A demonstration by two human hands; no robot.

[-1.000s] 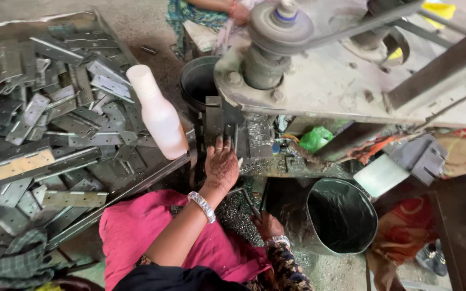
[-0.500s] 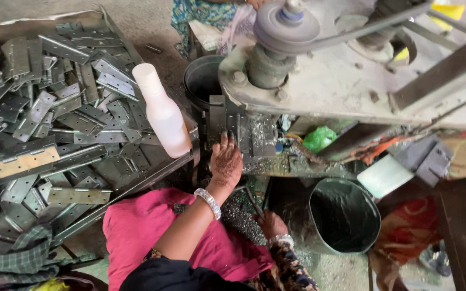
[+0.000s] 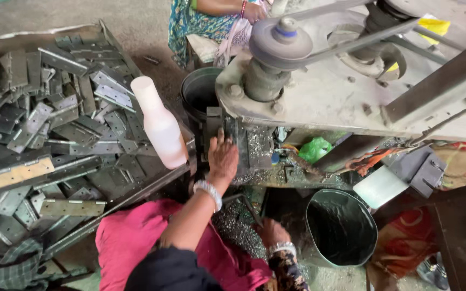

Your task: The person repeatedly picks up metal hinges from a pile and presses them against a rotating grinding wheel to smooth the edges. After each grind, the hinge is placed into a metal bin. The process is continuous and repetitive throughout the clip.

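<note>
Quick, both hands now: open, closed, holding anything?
Left hand: open, fingers spread flat on the machine bed, holding nothing visible.
Right hand: low by the lap, grip cannot be told.

The left hand lies flat, fingers spread, against a dark metal block at the front of a grey belt-driven machine, whose bed is strewn with metal shavings. The right hand hangs low beside the knee, near a crank-like rod; what it holds, if anything, cannot be told. A white plastic bottle stands just beside the left hand, at the edge of a tray heaped with grey metal hinges. A black bucket sits below the machine, well right of the right hand; another dark bucket stands behind the block. Another person's hand shows at the top edge.
</note>
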